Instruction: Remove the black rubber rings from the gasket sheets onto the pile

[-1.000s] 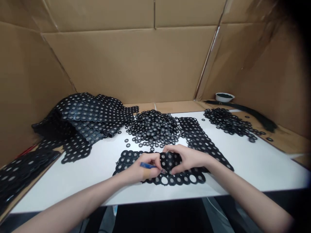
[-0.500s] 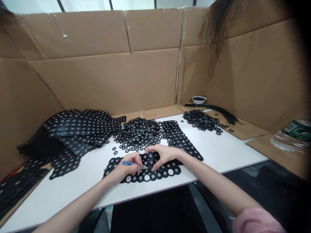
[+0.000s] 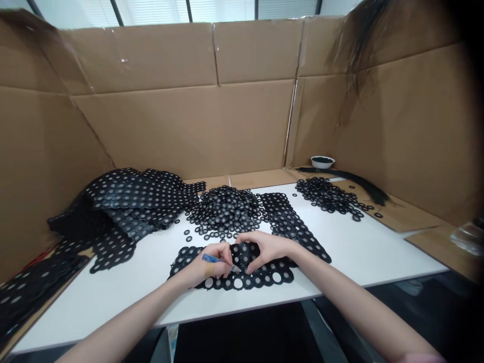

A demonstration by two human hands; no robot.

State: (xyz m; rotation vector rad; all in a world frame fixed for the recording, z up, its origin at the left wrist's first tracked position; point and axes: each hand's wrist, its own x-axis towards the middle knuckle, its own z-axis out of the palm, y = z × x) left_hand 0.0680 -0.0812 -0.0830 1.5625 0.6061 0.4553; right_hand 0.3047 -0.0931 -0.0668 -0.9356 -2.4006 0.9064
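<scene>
1. A white tabletop (image 3: 378, 252) stands inside tall brown cardboard walls (image 3: 181, 126), with a window (image 3: 159, 11) with blinds showing above the far one.
2. On the tabletop's left lies a rumpled heap of black dotted sheeting (image 3: 139, 194); a pile of loose black rings (image 3: 230, 209) sits at the middle, and a smaller ring pile (image 3: 328, 196) farther right.
3. At the back right, on the brown border, are a white bowl (image 3: 322, 165) with dark contents and a long bundle of dark strands (image 3: 351, 177).
4. The black ring sheet (image 3: 259, 281) lies flat near the tabletop's front edge, under both hands. Its long axis runs left to right, roughly along that edge; white shows through three openings in its nearest row.
5. A second ring strip (image 3: 297, 224) stretches away behind the right hand, slanting leftward at its far end; whether the two join is hidden.
6. The left hand (image 3: 215, 259) is closed, pinching a blue pen-like tool (image 3: 212, 258) whose pale tip points right, at the sheet.
7. The right hand (image 3: 266, 247) rests on the sheet, thumb and forefinger arched apart around a patch beside that tip.
</scene>
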